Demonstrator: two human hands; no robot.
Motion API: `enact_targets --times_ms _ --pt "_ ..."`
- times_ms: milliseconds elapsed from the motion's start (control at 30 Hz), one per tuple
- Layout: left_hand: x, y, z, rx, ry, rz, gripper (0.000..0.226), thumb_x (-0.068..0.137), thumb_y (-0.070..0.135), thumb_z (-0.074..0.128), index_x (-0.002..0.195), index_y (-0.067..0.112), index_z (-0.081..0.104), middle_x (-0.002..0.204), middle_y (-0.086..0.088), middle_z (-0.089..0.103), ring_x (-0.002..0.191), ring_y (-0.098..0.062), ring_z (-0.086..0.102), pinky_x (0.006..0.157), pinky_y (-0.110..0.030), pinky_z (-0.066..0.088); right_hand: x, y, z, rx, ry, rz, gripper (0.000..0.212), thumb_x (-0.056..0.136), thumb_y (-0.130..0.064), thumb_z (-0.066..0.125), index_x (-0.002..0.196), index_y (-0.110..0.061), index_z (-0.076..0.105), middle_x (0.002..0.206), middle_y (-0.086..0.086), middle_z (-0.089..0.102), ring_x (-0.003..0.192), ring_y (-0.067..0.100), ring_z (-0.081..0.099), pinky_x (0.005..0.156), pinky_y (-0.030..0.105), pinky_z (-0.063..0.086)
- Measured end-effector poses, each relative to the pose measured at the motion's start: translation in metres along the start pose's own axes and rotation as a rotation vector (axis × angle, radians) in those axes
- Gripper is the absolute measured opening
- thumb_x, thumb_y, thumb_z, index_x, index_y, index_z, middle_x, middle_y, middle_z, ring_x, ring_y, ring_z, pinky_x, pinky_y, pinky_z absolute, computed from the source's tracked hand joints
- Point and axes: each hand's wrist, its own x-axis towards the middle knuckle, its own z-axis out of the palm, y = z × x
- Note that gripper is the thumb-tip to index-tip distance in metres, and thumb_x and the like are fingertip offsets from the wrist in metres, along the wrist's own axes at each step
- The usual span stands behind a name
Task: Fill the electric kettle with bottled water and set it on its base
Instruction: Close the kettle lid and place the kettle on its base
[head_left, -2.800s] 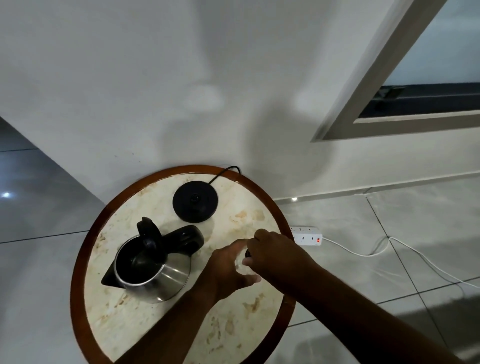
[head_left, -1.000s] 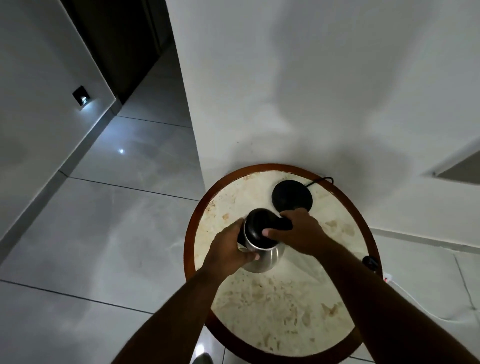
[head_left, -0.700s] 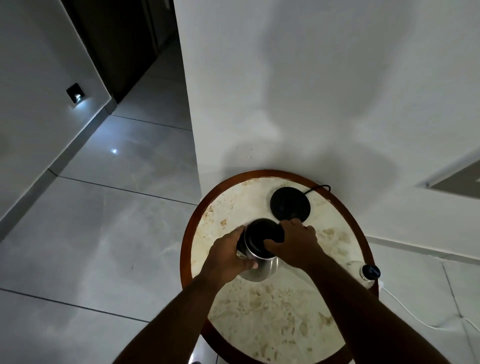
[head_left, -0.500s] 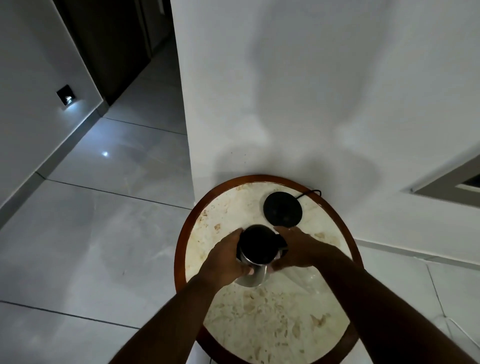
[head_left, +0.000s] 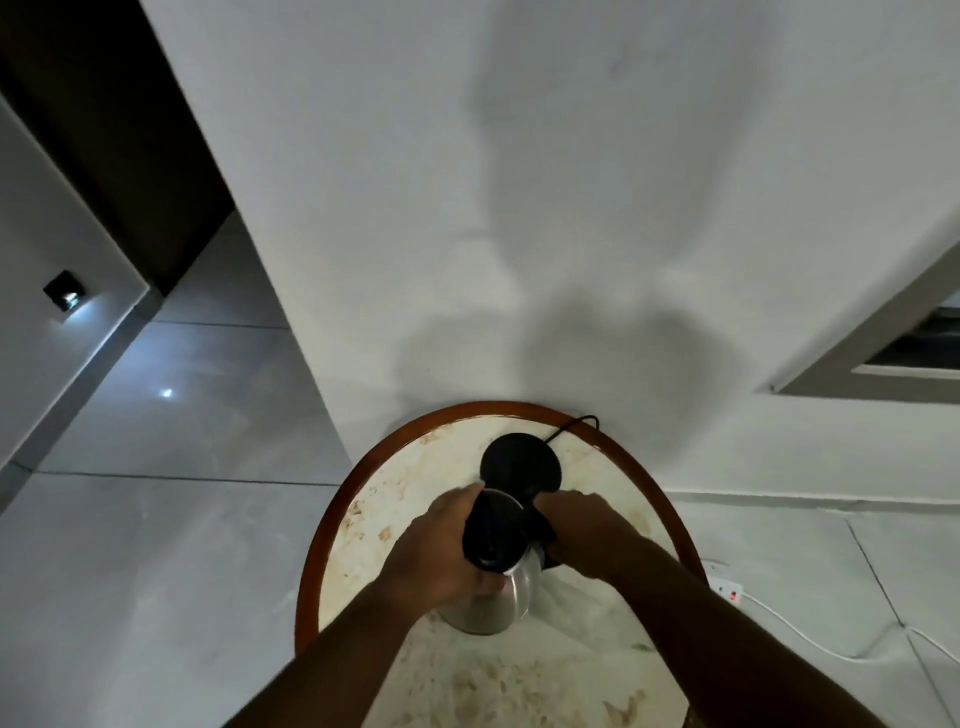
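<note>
Gripping the kettle (head_left: 493, 571) from both sides: left hand (head_left: 441, 551) wrapped around the steel body, fingers reaching up to the black lid (head_left: 493, 530); right hand (head_left: 582, 525) closed on the dark handle side, handle itself mostly hidden under the hand. Lid appears down. Cannot tell whether the kettle rests on the bench (head_left: 389, 519) or is held just above it. Black round base (head_left: 521, 464) lies just beyond the kettle, at the far side of the round marble top, its cord (head_left: 571, 426) running off toward the wall. Bench has a reddish-brown rim. White power strip (head_left: 724, 584) sits on the floor to the right.
</note>
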Motion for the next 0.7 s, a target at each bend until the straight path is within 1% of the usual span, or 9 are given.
enact_targets --times_ms 100,167,267,333,367,433,467,567,700 --pt "0.033 0.029 -0.013 0.029 -0.025 0.068 0.111 0.045 0.055 0.086 0.14 0.039 0.03 0.141 0.012 0.047 0.127 -0.015 0.047 0.101 -0.03 0.042 0.002 0.026 -0.026 0.026 0.058 0.005 0.025 0.085 -0.02 0.063 0.104 -0.012 0.05 0.103 0.01 0.063 0.093 0.027 0.062 0.079 0.034 0.048" --pt "0.053 0.045 -0.018 0.032 -0.016 0.102 0.109 0.045 0.051 0.087 0.138 0.038 0.032 0.14 0.013 0.047 0.127 -0.013 0.046 0.098 -0.026 0.041 0.007 0.046 -0.038 0.014 0.102 0.009 0.023 0.086 -0.022 0.06 0.104 -0.011 0.05 0.105 0.01 0.063 0.095 0.027 0.061 0.074 0.031 0.043" --pt "0.083 0.065 -0.026 0.013 -0.009 0.136 0.106 0.045 0.047 0.088 0.137 0.038 0.037 0.137 0.016 0.049 0.126 -0.009 0.046 0.101 -0.027 0.043 0.022 0.069 -0.051 0.038 0.182 0.037 0.014 0.084 -0.023 0.059 0.092 -0.017 0.049 0.103 0.007 0.064 0.095 0.026 0.061 0.071 0.029 0.039" --pt "0.108 0.077 -0.028 0.005 0.006 0.168 0.091 0.047 0.042 0.088 0.126 0.044 0.043 0.124 0.023 0.054 0.117 -0.004 0.051 0.091 -0.017 0.045 0.035 0.087 -0.056 0.069 0.22 0.065 0.018 0.082 -0.023 0.061 0.094 -0.015 0.051 0.101 0.007 0.064 0.094 0.028 0.061 0.072 0.031 0.04" --pt "0.117 0.081 -0.03 0.005 0.003 0.17 0.088 0.05 0.04 0.087 0.126 0.044 0.043 0.123 0.023 0.055 0.116 -0.004 0.051 0.089 -0.014 0.043 0.041 0.094 -0.057 0.086 0.233 0.08 0.022 0.081 -0.024 0.063 0.097 -0.014 0.052 0.101 0.006 0.064 0.093 0.028 0.061 0.073 0.032 0.04" --pt "0.132 0.084 -0.032 -0.001 -0.016 0.155 0.094 0.056 0.036 0.087 0.136 0.035 0.04 0.133 0.015 0.052 0.122 -0.009 0.049 0.096 -0.021 0.042 0.052 0.104 -0.056 0.107 0.257 0.081 0.026 0.081 -0.026 0.065 0.099 -0.013 0.051 0.101 0.006 0.064 0.092 0.028 0.06 0.073 0.031 0.038" --pt "0.138 0.082 -0.031 0.001 -0.019 0.15 0.095 0.057 0.034 0.087 0.139 0.032 0.039 0.134 0.013 0.052 0.123 -0.011 0.048 0.095 -0.021 0.042 0.058 0.107 -0.053 0.122 0.267 0.077 0.027 0.081 -0.027 0.065 0.099 -0.013 0.051 0.101 0.006 0.064 0.091 0.028 0.06 0.073 0.031 0.039" --pt "0.149 0.081 -0.027 0.004 -0.023 0.144 0.09 0.059 0.029 0.088 0.136 0.034 0.041 0.125 0.016 0.053 0.112 -0.004 0.048 0.082 -0.012 0.036 0.071 0.118 -0.045 0.187 0.282 0.077 0.027 0.08 -0.025 0.064 0.101 -0.013 0.052 0.1 0.007 0.064 0.091 0.029 0.061 0.072 0.03 0.038" --pt "0.153 0.078 -0.024 -0.025 -0.016 0.138 0.09 0.059 0.029 0.089 0.135 0.035 0.042 0.119 0.02 0.052 0.108 -0.002 0.047 0.079 -0.007 0.035 0.075 0.124 -0.041 0.221 0.291 0.086 0.028 0.077 -0.021 0.065 0.1 -0.015 0.051 0.097 0.007 0.064 0.088 0.029 0.061 0.071 0.031 0.04"
